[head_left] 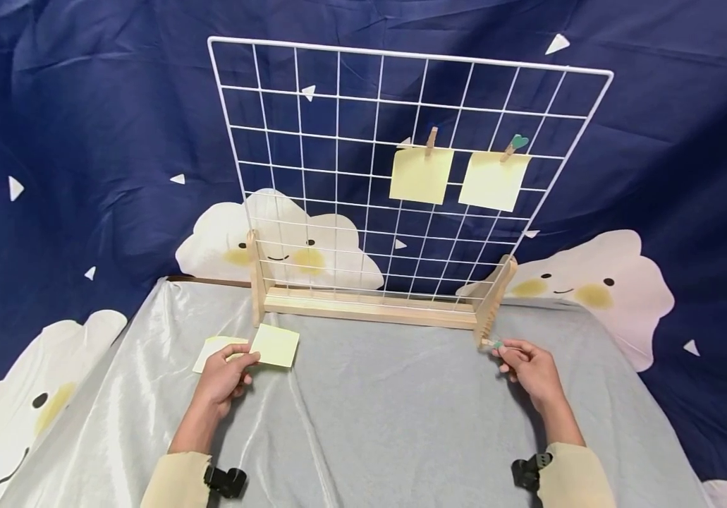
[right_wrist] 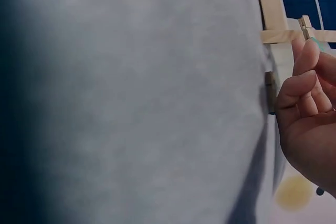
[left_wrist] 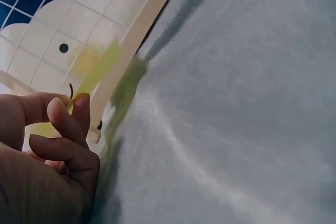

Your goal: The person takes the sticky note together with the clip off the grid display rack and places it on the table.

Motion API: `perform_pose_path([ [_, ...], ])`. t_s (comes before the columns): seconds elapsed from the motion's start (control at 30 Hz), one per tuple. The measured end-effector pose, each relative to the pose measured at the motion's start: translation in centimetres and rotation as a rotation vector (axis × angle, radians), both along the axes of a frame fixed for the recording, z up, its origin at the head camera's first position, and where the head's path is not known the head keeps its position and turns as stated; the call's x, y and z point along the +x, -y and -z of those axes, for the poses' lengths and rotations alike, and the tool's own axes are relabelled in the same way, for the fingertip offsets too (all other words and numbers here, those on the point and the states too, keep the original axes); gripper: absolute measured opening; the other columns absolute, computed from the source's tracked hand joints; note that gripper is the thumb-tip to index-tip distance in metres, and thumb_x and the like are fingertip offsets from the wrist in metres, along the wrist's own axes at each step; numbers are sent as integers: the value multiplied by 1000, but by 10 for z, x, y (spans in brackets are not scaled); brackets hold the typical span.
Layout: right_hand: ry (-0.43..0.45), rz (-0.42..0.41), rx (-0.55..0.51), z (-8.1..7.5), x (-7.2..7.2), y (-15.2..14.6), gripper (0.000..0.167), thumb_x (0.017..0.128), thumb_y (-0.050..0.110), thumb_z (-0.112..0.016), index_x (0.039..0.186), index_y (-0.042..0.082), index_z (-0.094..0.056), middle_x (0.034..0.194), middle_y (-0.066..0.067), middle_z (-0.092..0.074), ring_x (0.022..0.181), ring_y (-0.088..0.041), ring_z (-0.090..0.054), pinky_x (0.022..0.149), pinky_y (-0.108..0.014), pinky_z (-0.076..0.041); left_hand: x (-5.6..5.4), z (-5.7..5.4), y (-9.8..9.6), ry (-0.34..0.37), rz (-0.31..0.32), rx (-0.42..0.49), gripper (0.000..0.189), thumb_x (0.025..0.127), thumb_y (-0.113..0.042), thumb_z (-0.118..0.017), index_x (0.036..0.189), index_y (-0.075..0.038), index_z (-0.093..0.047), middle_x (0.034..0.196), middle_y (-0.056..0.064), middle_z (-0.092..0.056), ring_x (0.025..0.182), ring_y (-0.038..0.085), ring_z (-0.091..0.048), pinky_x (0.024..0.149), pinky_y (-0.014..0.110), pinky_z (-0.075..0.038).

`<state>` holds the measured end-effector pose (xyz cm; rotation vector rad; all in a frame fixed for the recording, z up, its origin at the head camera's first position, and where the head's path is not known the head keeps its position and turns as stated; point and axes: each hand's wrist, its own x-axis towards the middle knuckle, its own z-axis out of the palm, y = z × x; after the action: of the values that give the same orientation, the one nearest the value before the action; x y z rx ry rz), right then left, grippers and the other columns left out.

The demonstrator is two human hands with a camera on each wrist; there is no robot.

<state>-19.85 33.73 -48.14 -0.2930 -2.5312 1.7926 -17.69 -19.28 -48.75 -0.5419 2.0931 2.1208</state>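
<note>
My left hand [head_left: 222, 377] pinches a pale yellow sticky note [head_left: 276, 346] by its left edge, just above the grey cloth. In the left wrist view the note [left_wrist: 107, 66] is seen nearly edge-on between thumb and finger. Another yellow note [head_left: 209, 353] lies on the cloth, partly covered by that hand. Between right thumb and fingertips is a small wooden clothespin [head_left: 486, 343] with a green decoration; the right hand [head_left: 530, 370] is near the rack's right foot. The right wrist view shows the clothespin's wooden end [right_wrist: 305, 24] sticking up past the fingers.
A white wire grid [head_left: 338, 169] stands in a wooden base [head_left: 369, 307]. Two yellow notes, left [head_left: 422, 176] and right [head_left: 494, 182], hang clipped at its upper right. A second clothespin [right_wrist: 270, 93] lies on the cloth beside my right hand. Behind hangs a blue curtain [head_left: 96, 127].
</note>
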Motion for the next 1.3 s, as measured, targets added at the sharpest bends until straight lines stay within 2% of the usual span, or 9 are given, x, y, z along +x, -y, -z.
perform_pose_path([
  [0.17, 44, -8, 7, 6, 1, -3, 39, 106, 14, -57, 136, -10, -52, 100, 0, -75, 69, -4, -63, 59, -24, -50, 3, 2, -1, 13, 3, -12, 40, 95, -12, -69, 127, 4, -52, 66, -5, -60, 47, 3, -49, 42, 20, -33],
  [0.33, 51, -18, -6, 9, 0, -6, 37, 105, 12, -56, 134, -12, -53, 97, 0, -74, 69, -5, -64, 56, -23, -51, 4, 3, -2, 5, 12, -33, 39, 94, -11, -69, 127, 5, -53, 71, -5, -63, 48, 4, -51, 42, 20, -35],
  [0.57, 58, -10, -3, 11, 0, -5, 34, 105, 7, -55, 131, -14, -53, 93, -1, -72, 67, -5, -64, 53, -25, -52, 6, 6, 0, -1, -26, -80, 36, 94, -11, -70, 124, 3, -56, 73, -5, -69, 48, 4, -53, 43, 21, -37],
  [0.9, 86, 15, 161, 11, -2, -3, 36, 102, 10, -59, 130, -12, -56, 86, -2, -64, 64, -7, -62, 53, -27, -54, 9, 5, 1, -12, -4, -153, 31, 92, -9, -68, 119, 2, -57, 79, -1, -74, 49, 7, -54, 43, 23, -39],
  [1.1, 92, 27, 206, 8, -3, -2, 32, 103, 12, -57, 126, -10, -59, 87, -6, -64, 64, -9, -61, 53, -26, -54, 12, 4, 3, 5, 9, -193, 28, 92, -8, -67, 116, 1, -57, 78, 1, -73, 49, 9, -54, 43, 23, -38],
  [1.3, 92, 50, 241, 1, -2, -1, 31, 104, 15, -56, 125, -9, -60, 92, -12, -66, 65, -10, -61, 54, -26, -54, 13, 4, 4, 10, 13, -186, 28, 93, -10, -67, 116, 2, -57, 78, 1, -74, 49, 8, -54, 43, 23, -39],
])
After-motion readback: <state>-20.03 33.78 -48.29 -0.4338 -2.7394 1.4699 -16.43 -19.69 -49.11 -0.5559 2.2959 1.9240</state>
